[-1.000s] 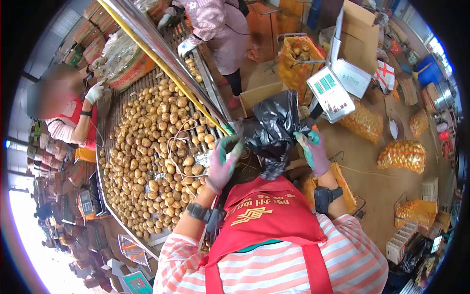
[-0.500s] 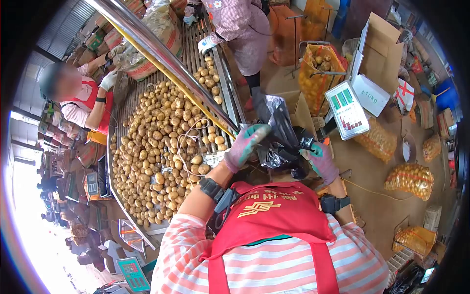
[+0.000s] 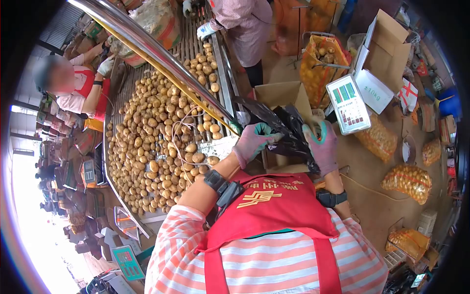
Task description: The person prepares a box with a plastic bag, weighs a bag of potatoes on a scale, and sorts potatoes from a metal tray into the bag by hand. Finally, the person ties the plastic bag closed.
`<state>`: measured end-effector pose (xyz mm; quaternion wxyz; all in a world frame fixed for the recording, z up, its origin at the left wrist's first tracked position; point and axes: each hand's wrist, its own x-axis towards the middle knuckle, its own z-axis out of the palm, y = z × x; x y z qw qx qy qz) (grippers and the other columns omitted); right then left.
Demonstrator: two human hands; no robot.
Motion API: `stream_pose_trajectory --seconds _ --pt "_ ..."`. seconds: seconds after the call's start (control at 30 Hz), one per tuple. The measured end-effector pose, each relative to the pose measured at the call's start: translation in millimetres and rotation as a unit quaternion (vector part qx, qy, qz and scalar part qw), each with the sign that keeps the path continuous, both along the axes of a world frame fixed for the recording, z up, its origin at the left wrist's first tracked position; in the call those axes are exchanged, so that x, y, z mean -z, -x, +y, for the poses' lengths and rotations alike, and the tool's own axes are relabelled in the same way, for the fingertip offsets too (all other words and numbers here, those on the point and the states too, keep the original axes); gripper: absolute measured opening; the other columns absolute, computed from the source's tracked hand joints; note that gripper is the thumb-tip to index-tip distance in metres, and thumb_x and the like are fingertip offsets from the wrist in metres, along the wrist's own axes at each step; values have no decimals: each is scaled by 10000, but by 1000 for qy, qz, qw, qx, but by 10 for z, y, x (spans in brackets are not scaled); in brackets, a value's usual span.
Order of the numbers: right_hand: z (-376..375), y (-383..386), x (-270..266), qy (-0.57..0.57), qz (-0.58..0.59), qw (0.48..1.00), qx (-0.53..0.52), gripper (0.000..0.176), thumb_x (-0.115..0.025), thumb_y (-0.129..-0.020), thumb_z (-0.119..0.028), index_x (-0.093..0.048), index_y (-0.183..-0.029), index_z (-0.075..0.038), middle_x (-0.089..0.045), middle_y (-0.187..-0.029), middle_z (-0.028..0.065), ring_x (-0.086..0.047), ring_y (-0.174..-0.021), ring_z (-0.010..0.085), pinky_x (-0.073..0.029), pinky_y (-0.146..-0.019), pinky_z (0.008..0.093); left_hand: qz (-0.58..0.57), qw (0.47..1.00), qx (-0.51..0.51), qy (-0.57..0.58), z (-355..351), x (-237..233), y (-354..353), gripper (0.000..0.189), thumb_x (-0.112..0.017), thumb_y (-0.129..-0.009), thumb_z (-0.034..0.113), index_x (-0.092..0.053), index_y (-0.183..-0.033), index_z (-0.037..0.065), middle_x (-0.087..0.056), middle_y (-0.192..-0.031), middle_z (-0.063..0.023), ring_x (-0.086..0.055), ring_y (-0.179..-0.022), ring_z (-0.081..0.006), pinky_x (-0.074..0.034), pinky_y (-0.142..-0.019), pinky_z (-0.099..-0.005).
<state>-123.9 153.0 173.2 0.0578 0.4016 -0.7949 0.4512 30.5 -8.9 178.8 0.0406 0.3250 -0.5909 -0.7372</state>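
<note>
A black plastic bag (image 3: 289, 128) is stretched between my two gloved hands, in front of the red apron. My left hand (image 3: 254, 142) pinches the bag's left part between thumb and fingers. On the other side, my right hand (image 3: 321, 145) grips the bag's right edge with bent fingers. Behind and below the bag stands an open cardboard box (image 3: 281, 93), its inside partly hidden by the bag. Many potatoes (image 3: 156, 127) lie on the slatted sorting table (image 3: 215, 63) to the left of my left hand.
A metal pole (image 3: 161, 59) slants over the table. A scale display (image 3: 348, 104) stands right of my hands. Co-workers are at the left (image 3: 88, 90) and top (image 3: 242, 29). Filled net sacks (image 3: 407, 182), an orange sack (image 3: 320, 73) and another box (image 3: 387, 49) are at the right.
My hands have shifted, and the right one has risen and turned. The bag now hangs slantwise between them, and more of the cardboard box shows.
</note>
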Motion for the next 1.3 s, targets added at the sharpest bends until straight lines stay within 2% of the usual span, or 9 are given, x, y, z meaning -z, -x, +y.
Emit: stream_pose_trajectory --seconds 0.17,0.33,0.4,0.5,0.57,0.83,1.0,1.13,1.3 --pt "-162 -154 333 -64 -512 805 -292 257 -663 -829 -243 -604 -948 -23 -600 -828 27 -580 -756 121 -464 -684 263 94 995 23 0 314 461 42 82 -705 -763 31 -660 -831 25 -608 -719 3 -543 -615 -73 -430 -537 -220" --pt "-106 -181 235 145 -710 672 -153 173 -636 -869 -230 -600 -892 -62 -574 -737 15 -555 -699 130 -463 -685 258 89 994 -18 -54 295 720 -151 181 -679 -847 132 -652 -988 21 -653 -923 -22 -607 -828 -89 -492 -737 -234" --pt "-15 106 759 252 -758 590 -118 165 -632 -869 -227 -599 -917 -72 -587 -784 25 -561 -749 145 -471 -710 281 156 967 -21 202 222 656 -346 220 -641 -856 92 -608 -1053 -1 -640 -1031 -69 -601 -960 -125 -494 -799 -263" --pt "54 238 674 371 -782 499 -37 134 -612 -871 -168 -595 -981 -94 -607 -896 40 -562 -863 189 -483 -781 342 323 939 -65 -97 371 4 -409 245 -578 -885 141 -591 -1072 -16 -647 -1031 -103 -628 -943 -179 -512 -800 -287" --pt "125 310 695 389 -769 505 -43 134 -613 -864 -121 -611 -997 -112 -644 -932 33 -584 -911 167 -488 -795 334 77 956 -150 -241 299 569 -494 288 -550 -895 169 -568 -1108 -24 -654 -1001 -116 -645 -875 -192 -531 -768 -297" --pt "77 366 854 394 -814 370 -212 265 -482 -932 -213 -592 -1087 -29 -644 -1084 112 -612 -998 235 -492 -903 381 269 793 -312 -449 136 1130 -374 263 -490 -916 166 -570 -1111 8 -661 -982 -134 -649 -873 -251 -538 -779 -408" --pt "438 536 674 24 -431 876 -214 452 -546 -915 -229 -457 -1280 22 -570 -1163 98 -597 -969 144 -470 -875 274 433 725 -190 -501 -112 877 -675 423 -371 -948 263 -468 -1239 -28 -506 -1282 -215 -471 -1194 -373 -333 -1036 -532" --pt "508 593 747 -200 -499 819 -200 451 -677 -810 -167 -539 -1185 42 -636 -979 79 -605 -822 134 -484 -767 245 366 764 -197 -494 9 761 -643 428 -396 -946 281 -472 -1228 -32 -527 -1257 -208 -501 -1160 -358 -369 -1014 -511" --pt "471 1263 1496 -54 -486 872 -7 343 -549 -877 -216 -596 -1136 4 -655 -958 77 -617 -806 151 -501 -744 279 219 898 -132 -359 230 502 -526 500 -472 -935 402 -460 -1265 26 -577 -1032 -55 -573 -978 -183 -462 -903 -366"
